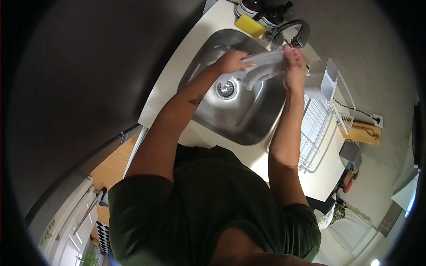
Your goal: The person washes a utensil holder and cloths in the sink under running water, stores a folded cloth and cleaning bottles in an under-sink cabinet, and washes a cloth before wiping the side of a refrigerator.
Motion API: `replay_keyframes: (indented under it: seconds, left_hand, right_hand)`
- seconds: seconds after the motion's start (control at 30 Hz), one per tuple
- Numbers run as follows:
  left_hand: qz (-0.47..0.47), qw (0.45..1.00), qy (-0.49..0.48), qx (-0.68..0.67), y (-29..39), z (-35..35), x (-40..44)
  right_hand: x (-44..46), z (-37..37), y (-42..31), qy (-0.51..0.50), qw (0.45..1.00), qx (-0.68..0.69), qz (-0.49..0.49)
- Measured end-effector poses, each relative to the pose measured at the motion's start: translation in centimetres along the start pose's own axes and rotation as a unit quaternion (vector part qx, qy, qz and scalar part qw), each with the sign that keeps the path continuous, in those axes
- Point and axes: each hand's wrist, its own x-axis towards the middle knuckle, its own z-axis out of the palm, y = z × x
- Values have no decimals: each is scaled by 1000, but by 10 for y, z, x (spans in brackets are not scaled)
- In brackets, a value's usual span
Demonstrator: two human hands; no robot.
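Note:
A pale grey-white cloth [266,66] is stretched between my two hands above the metal sink [262,128], with one fold hanging down in the middle. My left hand [233,61] is closed on the cloth's left end, and its fingers are a little blurred. At the cloth's other end, my right hand [295,71] grips it just beneath the tap's spout [298,42]. The drain [226,88] shows below the cloth. Whether water is running from the spout I cannot tell.
Behind the sink sit a yellow sponge [250,25] and dark bottles [273,17]. A white dish rack [317,126] with a grey-white container [320,80] stands to the right. A wooden board [361,133] leans by the wall. A dark panel [88,66] rises at left.

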Motion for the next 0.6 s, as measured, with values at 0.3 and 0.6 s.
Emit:
replay_keyframes:
  seconds: [0.3, 0.6]
  left_hand:
    - [-152, 958, -179, 165, -141, 48, -41]
    - [121, 949, -8, -292, 47, -24, 21]
  right_hand:
    - [-10, -23, -18, 37, 996, -84, -7]
    - [1, -4, 16, -84, 986, -143, 26]
